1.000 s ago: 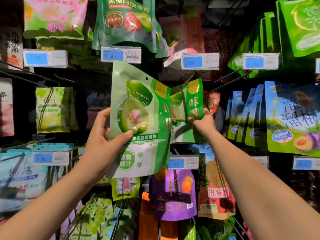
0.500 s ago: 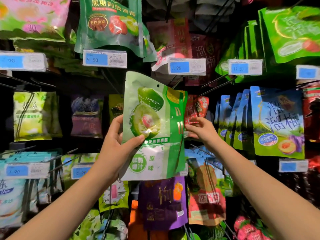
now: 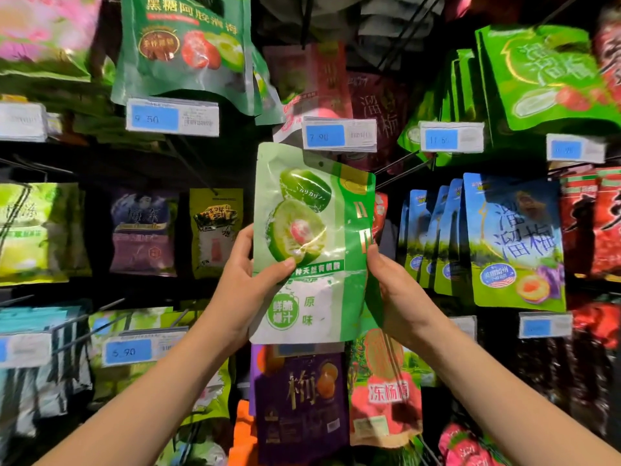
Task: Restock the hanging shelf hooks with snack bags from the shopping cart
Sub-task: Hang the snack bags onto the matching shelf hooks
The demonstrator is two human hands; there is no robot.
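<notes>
Display wall in a shop aisle: rows of wire hooks (image 3: 405, 167) carry hanging snack bags, and each row is fronted by blue-and-white price tags (image 3: 173, 117). The wall behind the bags is dark. A dark green bag (image 3: 183, 45) hangs at upper left, blue bags (image 3: 514, 243) crowd the right side, and a purple bag (image 3: 302, 401) hangs low at centre. Between a yellow bag (image 3: 216, 230) and the blue bags lies a narrow open column, and the light green bag (image 3: 312, 243) is held in front of it, upright with a slight tilt. Its top edge reaches the lower edge of the 7.90 tag (image 3: 339, 136), and its hang hole (image 3: 321, 164) sits just below that tag. Whether the hole is on a hook cannot be told. The left hand (image 3: 245, 290) grips the bag's left edge, thumb pressed on the front and fingers curled behind. The right hand (image 3: 400, 297) grips the right edge, thumb on the front and fingers hidden behind the bag.
</notes>
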